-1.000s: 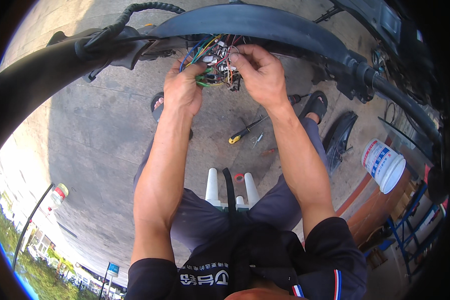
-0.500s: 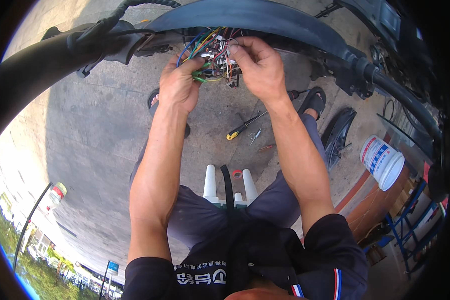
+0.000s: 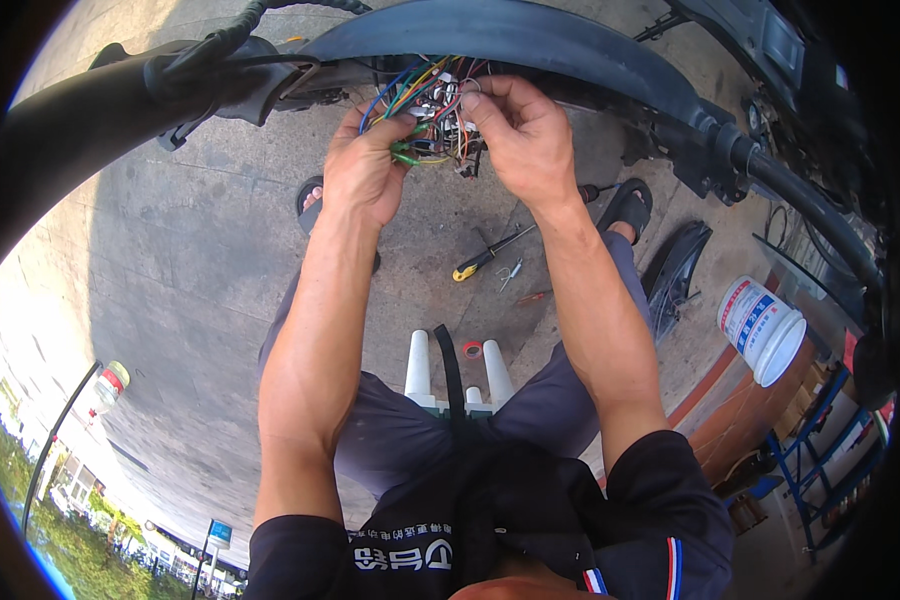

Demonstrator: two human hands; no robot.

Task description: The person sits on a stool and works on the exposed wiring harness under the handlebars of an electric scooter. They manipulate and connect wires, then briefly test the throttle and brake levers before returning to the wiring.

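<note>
**Crowded wiring bundle (image 3: pixel 446 112) under handling**

Coloured wires (image 3: pixel 417 87) are gripped by the left hand (image 3: pixel 363 170); a thin wire (image 3: pixel 473 85) appears pinched by the right hand (image 3: pixel 530 140). The bundle is exposed at upper centre, below a curved dark panel (image 3: pixel 510 35). Green-sleeved connectors (image 3: pixel 406 159) could be pulled loose by tugging, or wires confused through crowding. A screwdriver (image 3: pixel 475 265) is seen at centre.

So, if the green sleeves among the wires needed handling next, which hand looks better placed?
Probably the left hand: the green sleeves sit close beside its fingers, while the right hand is at the opposite side of the wires.
</note>
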